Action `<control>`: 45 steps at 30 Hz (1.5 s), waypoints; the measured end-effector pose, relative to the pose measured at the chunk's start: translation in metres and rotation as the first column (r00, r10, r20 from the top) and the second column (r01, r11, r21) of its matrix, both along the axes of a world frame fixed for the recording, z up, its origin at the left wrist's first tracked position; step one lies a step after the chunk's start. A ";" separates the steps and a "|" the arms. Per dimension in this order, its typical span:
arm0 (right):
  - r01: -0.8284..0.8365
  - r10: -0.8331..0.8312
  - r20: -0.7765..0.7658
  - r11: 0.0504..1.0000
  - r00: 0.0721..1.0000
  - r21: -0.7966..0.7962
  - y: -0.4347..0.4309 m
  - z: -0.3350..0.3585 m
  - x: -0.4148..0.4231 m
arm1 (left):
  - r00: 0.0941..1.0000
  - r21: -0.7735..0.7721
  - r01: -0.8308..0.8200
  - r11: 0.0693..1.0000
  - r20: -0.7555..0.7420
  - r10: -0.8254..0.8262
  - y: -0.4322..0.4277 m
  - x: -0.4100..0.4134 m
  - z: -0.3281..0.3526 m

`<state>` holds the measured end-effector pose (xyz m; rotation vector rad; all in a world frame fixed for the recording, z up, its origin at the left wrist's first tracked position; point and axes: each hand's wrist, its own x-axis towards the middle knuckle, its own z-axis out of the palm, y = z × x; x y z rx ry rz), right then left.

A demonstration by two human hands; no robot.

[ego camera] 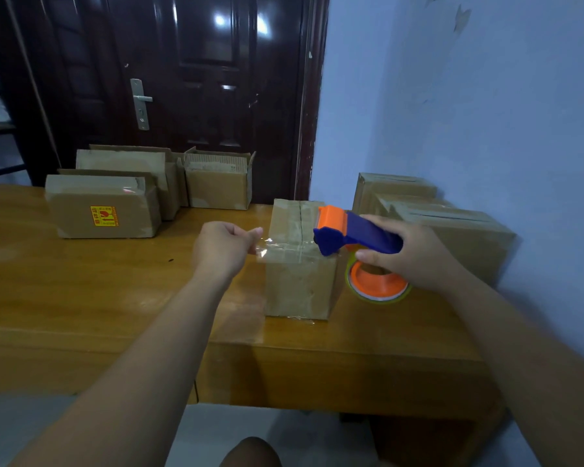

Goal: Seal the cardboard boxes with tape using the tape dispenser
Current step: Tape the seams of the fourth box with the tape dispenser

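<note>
A small cardboard box (300, 264) stands near the front edge of the wooden table (81, 298), towards its right end. The right hand (408, 254) has its fingers wrapped round the blue handle of the tape dispenser (354, 234), whose orange head rests over the top of the box; the tape roll (378, 284) hangs just beside the box's right side. The left hand (223, 247) pinches the free end of the clear tape (267, 246) between thumb and fingers, holding it stretched across the box's top, close to the left edge. Three closed boxes (452, 224) sit along the right edge by the wall. At the back edge stand more boxes, one with a yellow sticker (103, 215), one open-topped (220, 180)
</note>
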<state>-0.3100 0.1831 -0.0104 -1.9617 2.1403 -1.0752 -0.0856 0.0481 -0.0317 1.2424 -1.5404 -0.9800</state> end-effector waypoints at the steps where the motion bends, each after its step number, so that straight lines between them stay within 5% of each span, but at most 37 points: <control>1: 0.004 -0.004 0.004 1.000 1.000 0.008 -0.001 -0.003 0.000 | 1.000 0.007 0.009 1.000 -0.014 -0.009 -0.001 0.000 -0.002; 8: -0.005 0.006 0.094 1.000 0.996 -0.012 -0.003 -0.022 -0.004 | 0.976 0.128 0.130 0.983 -0.193 -0.104 0.006 -0.003 -0.011; 22: -0.024 0.046 0.296 0.997 0.954 -0.078 -0.005 -0.039 0.003 | 0.980 0.373 0.162 0.914 -0.170 -0.104 0.023 -0.015 -0.032; 25: -0.025 0.048 0.315 0.997 0.948 -0.075 -0.006 -0.042 0.003 | 0.981 0.201 0.056 0.978 -0.194 -0.016 0.030 -0.017 -0.044; 29: -0.024 0.047 0.330 0.997 0.943 -0.073 -0.010 -0.043 0.008 | 0.984 -0.284 -0.042 0.958 -0.177 -0.009 0.051 -0.009 -0.046; 31: -0.029 0.055 0.344 0.996 0.937 -0.081 -0.014 -0.044 0.013 | 0.995 -0.455 0.069 0.888 0.092 -0.030 0.055 -0.008 -0.040; 33: -0.045 0.076 0.360 0.995 0.930 -0.094 -0.018 -0.046 0.021 | 0.877 -0.600 0.201 0.774 0.462 0.130 0.049 -0.008 -0.034; 36: -0.063 0.107 0.374 0.990 0.921 -0.126 -0.023 -0.049 0.036 | 0.713 -0.648 0.304 0.698 0.641 0.285 0.035 -0.007 -0.033; 45: -0.176 0.190 0.423 0.982 0.886 -0.071 -0.025 -0.036 0.037 | 0.739 -0.681 0.393 0.618 0.634 0.228 0.014 0.010 -0.026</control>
